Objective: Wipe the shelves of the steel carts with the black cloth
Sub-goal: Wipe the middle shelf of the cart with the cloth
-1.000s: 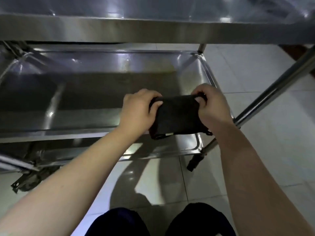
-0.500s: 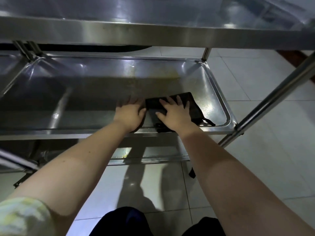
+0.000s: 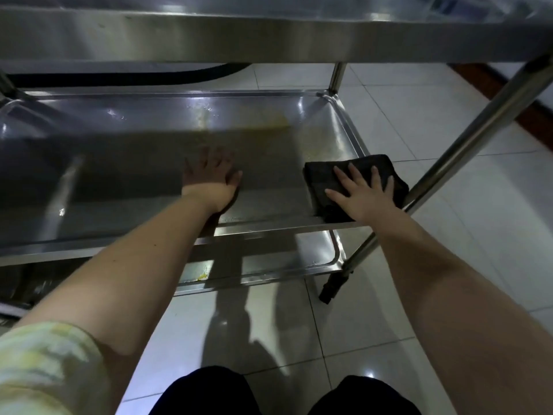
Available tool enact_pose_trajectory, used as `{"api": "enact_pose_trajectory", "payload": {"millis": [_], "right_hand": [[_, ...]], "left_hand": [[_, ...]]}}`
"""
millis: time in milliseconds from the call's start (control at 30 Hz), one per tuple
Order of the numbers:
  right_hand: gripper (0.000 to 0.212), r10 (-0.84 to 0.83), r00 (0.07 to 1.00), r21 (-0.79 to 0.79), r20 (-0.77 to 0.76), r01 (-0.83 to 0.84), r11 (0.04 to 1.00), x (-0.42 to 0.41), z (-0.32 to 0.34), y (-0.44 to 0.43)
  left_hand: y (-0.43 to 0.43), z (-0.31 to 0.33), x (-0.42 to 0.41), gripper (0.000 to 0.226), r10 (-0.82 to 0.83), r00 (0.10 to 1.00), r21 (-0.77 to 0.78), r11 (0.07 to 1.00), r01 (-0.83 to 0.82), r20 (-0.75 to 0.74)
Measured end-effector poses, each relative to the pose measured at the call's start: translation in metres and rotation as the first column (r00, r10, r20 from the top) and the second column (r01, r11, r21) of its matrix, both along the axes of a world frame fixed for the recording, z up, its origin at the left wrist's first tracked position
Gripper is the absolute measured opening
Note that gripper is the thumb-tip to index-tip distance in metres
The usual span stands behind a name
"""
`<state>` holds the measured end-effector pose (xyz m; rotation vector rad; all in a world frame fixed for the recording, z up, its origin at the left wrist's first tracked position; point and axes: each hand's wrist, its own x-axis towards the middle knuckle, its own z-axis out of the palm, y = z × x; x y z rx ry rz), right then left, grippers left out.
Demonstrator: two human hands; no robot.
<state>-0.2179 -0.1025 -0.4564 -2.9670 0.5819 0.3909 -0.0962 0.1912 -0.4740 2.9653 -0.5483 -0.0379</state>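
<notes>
My right grip (image 3: 363, 196) is flat, fingers spread, pressing the folded black cloth (image 3: 321, 182) onto the mid shelf (image 3: 125, 175) at its front-right corner (just beside the cart leg (image 3: 466, 139)). My left grip (image 3: 213, 178) is also open & flat, palm down on bare steel, well apart from the cloth.

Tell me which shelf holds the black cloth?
The middle shelf: the black cloth lies at its right end under the right hand; the top shelf and bottom shelf show none.
</notes>
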Motion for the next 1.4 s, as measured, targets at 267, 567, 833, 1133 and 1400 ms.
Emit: {"api": "enact_pose_trajectory", "payload": {"millis": [267, 567, 833, 1133, 1400], "right_hand": [[0.066, 0.120, 0.993, 0.075, 0.016, -0.121, 0.990, 0.037, -0.009, 0.123], [0.076, 0.286, 0.956, 0.012, 0.058, -0.287, 0.958, 0.053, -0.011, 0.092], [0.076, 0.275, 0.955, -0.015, 0.110, -0.275, 0.961, 0.104, -0.025, 0.089], [0.076, 0.234, 0.958, -0.023, 0.165, -0.233, 0.972, 0.207, -0.023, 0.093], [0.073, 0.313, 0.945, 0.029, 0.090, -0.317, 0.948, 0.127, -0.019, 0.097]], "left_hand": [[0.006, -0.007, 0.006, 0.058, 0.028, 0.995, 0.036, 0.999, -0.025, -0.092], [0.011, -0.006, 0.043, 0.056, 0.035, 0.999, 0.014, 0.999, -0.034, -0.036], [0.010, -0.022, 0.051, 0.057, 0.025, 0.999, 0.078, 0.997, -0.028, 0.042], [0.010, -0.025, 0.053, 0.058, 0.045, 0.998, 0.039, 0.998, -0.046, 0.038], [0.010, -0.018, 0.050, 0.057, 0.051, 0.999, 0.019, 0.998, -0.051, 0.010]]}}
